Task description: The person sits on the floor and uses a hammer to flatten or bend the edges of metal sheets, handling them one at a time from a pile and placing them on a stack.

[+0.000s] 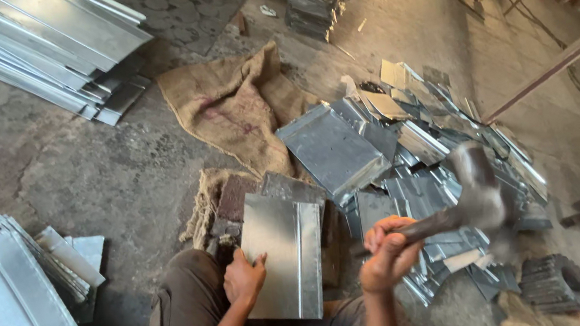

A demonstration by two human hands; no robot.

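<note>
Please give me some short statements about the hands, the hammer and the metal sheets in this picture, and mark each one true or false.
1. The right hand grips a hammer. True.
2. The left hand rests on a folded metal sheet. True.
3. The hammer head touches the sheet. False: it is raised to the right of it, blurred.
4. A burlap sack lies on the floor beyond the sheet. True.
5. The pile of metal pieces lies at the person's left. False: it lies at the right.
</note>
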